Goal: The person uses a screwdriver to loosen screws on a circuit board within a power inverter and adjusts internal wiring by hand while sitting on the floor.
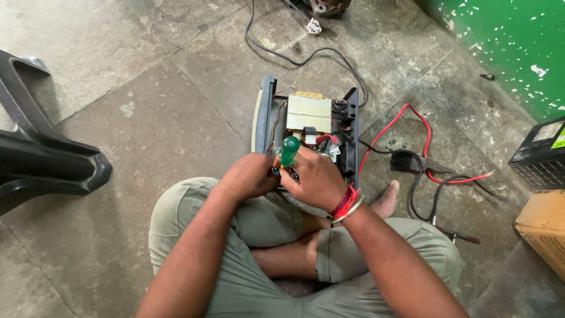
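Crossed legs in olive-green trousers (247,277) fill the lower part of the view, and 2 bare forearms are stretched forward over them. At the right wrist a red thread and bangles (346,203) are worn. The right hand (315,179) is closed around a screwdriver with a green handle (289,150); the handle sticks up above the curled fingers, and the shaft is hidden behind the hands. The left hand (250,175) is curled nearly shut and is pressed against the right one at the fingertips; something small and dark seems to be pinched there, but what it is cannot be told. Both hands are held over the near end of an opened electrical unit (306,126), which stands on the stone floor (165,118) just in front of the knees. Inside it a pale yellow transformer block (308,113) is seen. A red cable (406,126) and a black cable (294,59) trail from the unit across the floor. At the far left a black plastic chair base (41,153) is seen, well apart from the hands.
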